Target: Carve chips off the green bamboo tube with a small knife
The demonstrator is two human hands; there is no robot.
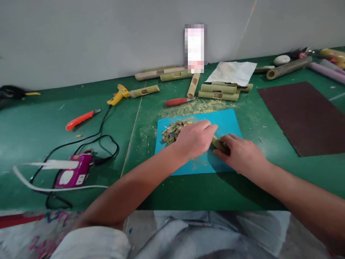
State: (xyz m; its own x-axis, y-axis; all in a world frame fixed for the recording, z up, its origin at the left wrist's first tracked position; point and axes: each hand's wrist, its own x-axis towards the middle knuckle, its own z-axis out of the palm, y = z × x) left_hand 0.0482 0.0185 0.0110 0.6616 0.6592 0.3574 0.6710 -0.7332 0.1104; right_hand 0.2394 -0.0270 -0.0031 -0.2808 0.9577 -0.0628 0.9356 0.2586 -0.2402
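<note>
A short green bamboo tube (219, 144) lies slantwise over a bright blue sheet (228, 120). My right hand (244, 153) grips its near end, with thumb and fingers on either side. At the tube's far end is my left hand (195, 138), its fingers curled closed. What those fingers hold is hidden behind the knuckles. Beside the left hand, a heap of small bamboo chips (172, 132) sits on the sheet. Just beyond the sheet lies a red-handled carving tool (178, 102), amid pale shavings.
Cut bamboo tubes (219, 95) are stacked at the back beneath white paper (231, 72). A yellow glue gun (118, 95), an orange utility knife (82, 119) and a purple power strip (74, 172) with cables occupy the left. On the right lies a dark brown sheet (304, 118).
</note>
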